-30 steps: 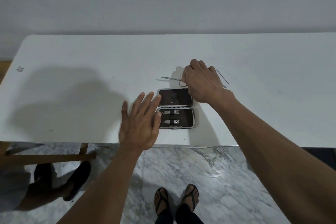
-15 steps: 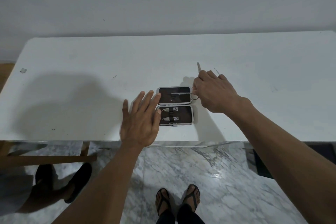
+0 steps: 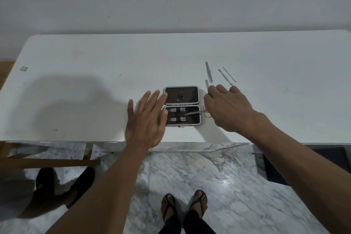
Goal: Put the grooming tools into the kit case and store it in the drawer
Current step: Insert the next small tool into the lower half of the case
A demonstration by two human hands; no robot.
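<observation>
The kit case (image 3: 181, 89) lies open flat near the front edge of the white table (image 3: 95, 85), its two dark halves framed in silver. Two nail clippers (image 3: 176, 114) sit strapped in the near half. My right hand (image 3: 228, 109) grips small scissors (image 3: 195, 113) by the handles, the blades pointing left over the near half between the clippers. My left hand (image 3: 147, 119) rests flat with fingers spread at the case's left edge. Tweezers (image 3: 208, 71) and two thin metal tools (image 3: 227, 76) lie on the table beyond my right hand.
A wall runs behind the table. Below the front edge is marble floor with my sandalled feet (image 3: 183, 206). Another person's dark shoes (image 3: 62, 184) and a wooden frame (image 3: 47, 159) are at lower left. A dark mat (image 3: 303, 165) lies at lower right.
My right hand picked the scissors up from behind the case, then carried them toward me from the far half to the near half. The left hand stayed at the case's left edge.
</observation>
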